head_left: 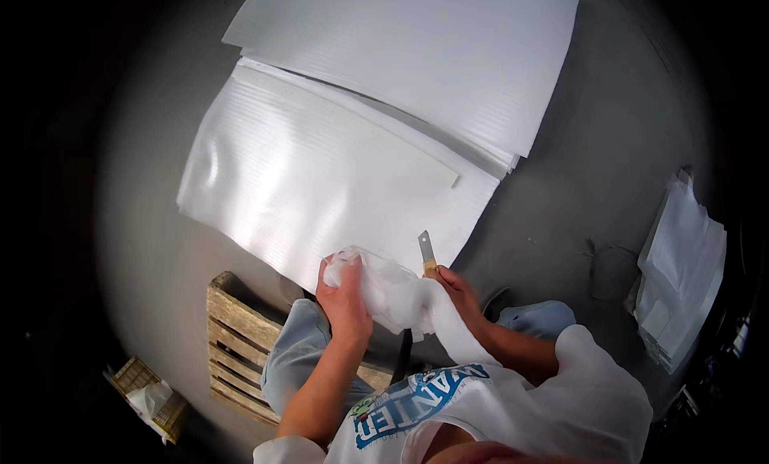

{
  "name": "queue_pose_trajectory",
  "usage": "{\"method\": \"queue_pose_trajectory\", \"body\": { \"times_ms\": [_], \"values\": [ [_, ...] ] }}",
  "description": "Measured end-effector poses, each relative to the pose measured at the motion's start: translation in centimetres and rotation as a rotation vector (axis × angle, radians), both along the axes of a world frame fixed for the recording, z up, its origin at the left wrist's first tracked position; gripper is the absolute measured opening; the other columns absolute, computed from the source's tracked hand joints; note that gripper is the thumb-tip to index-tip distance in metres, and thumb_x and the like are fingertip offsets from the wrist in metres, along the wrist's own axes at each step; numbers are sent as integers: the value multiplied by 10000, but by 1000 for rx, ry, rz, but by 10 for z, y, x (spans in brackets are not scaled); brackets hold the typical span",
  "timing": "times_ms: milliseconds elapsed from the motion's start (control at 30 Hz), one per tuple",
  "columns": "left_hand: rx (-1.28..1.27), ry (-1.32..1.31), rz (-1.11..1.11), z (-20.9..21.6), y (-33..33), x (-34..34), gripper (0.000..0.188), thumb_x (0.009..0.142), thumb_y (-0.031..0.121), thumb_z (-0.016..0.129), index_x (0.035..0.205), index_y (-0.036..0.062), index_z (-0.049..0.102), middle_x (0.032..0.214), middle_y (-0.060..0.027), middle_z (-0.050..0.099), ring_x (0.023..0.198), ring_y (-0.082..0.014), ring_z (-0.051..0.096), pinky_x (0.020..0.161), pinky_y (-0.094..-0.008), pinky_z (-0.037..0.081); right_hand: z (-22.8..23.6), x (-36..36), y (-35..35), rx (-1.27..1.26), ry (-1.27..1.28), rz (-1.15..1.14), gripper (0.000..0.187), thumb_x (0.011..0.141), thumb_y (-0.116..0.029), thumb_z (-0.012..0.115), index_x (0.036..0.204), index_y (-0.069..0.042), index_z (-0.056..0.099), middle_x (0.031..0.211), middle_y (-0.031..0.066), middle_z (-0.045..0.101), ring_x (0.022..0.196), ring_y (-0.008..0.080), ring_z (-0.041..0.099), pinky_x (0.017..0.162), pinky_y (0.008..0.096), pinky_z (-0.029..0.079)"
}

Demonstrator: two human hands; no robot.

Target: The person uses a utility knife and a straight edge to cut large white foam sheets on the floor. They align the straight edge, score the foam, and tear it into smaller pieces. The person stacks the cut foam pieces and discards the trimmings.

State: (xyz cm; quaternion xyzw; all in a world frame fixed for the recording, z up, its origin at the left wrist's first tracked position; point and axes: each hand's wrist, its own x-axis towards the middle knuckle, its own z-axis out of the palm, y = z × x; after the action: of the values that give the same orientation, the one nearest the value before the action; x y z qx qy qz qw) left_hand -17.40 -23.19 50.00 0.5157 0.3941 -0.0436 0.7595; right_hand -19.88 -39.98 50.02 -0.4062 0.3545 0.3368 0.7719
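Observation:
My left hand (346,308) is closed around a bunched piece of translucent white plastic film (388,292), which bulges out to the right of the thumb. A white band of material curves from it down toward my lap. In my right hand (463,297) is a knife (428,252) with a wide metal blade and a yellowish handle; the blade points up and away from me. The film lies close against the right wrist, though whether they touch I cannot tell. Just beyond both hands lies a stack of white ribbed plastic sheets (280,156), with a narrow strip (384,140) along its top.
A second stack of white sheets (432,52) lies farther off, touching the nearer one's far edge. Left of my legs stands a slatted wooden pallet or seat (228,324). A yellow basket (132,376) is at lower left. More translucent sheets (681,264) stand at the right.

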Motion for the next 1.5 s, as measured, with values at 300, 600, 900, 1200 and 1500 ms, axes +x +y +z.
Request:
{"method": "queue_pose_trajectory", "body": {
  "times_ms": [300, 600, 900, 1200, 1500],
  "values": [
    [-410, 314, -452, -16, -14, -49, 581, 864, 237, 690, 1332, 18, 424, 1135, -74, 568, 1026, -169, 562, 877, -298, 465, 2, -7, 49, -437, -172, -191, 266, 1019, -257, 463, 835, -67, 490, 767, -20, 479, 701, 54, 419, 632, 232, 377],
    [-709, 481, -692, -11, -35, -75, 528, 861, 207, 681, 1296, 45, 431, 1074, -64, 592, 951, -156, 606, 802, -303, 513, -19, -65, 12, -597, -260, -140, 212, 1005, -227, 449, 838, -97, 439, 784, -30, 472, 702, 66, 415, 646, 239, 393],
    [-563, 546, -716, -17, -39, -88, 326, 802, 136, 720, 1081, 8, 610, 942, -64, 655, 812, -150, 637, 708, -296, 520, -24, -89, -2, -1181, -609, 419, 142, 880, -92, 589, 787, -30, 502, 733, 101, 523, 751, 238, 569, 610, 368, 434],
    [-411, 604, -708, -5, 31, -122, 219, 756, 80, 667, 941, -37, 660, 818, -100, 677, 679, -186, 648, 638, -318, 523, -34, -85, -31, -1003, -171, 465, 159, 966, -152, 485, 967, -16, 567, 724, 130, 617, 658, 300, 618, 614, 398, 483],
    [-624, 507, -731, -9, 52, -117, 333, 778, 22, 665, 1107, 12, 617, 911, -39, 663, 782, -118, 631, 713, -278, 512, -167, 173, -13, -1396, -629, 829, 446, 772, -184, 750, 1140, -58, 533, 856, 121, 627, 817, 320, 630, 729, 426, 499]
  ]
}}
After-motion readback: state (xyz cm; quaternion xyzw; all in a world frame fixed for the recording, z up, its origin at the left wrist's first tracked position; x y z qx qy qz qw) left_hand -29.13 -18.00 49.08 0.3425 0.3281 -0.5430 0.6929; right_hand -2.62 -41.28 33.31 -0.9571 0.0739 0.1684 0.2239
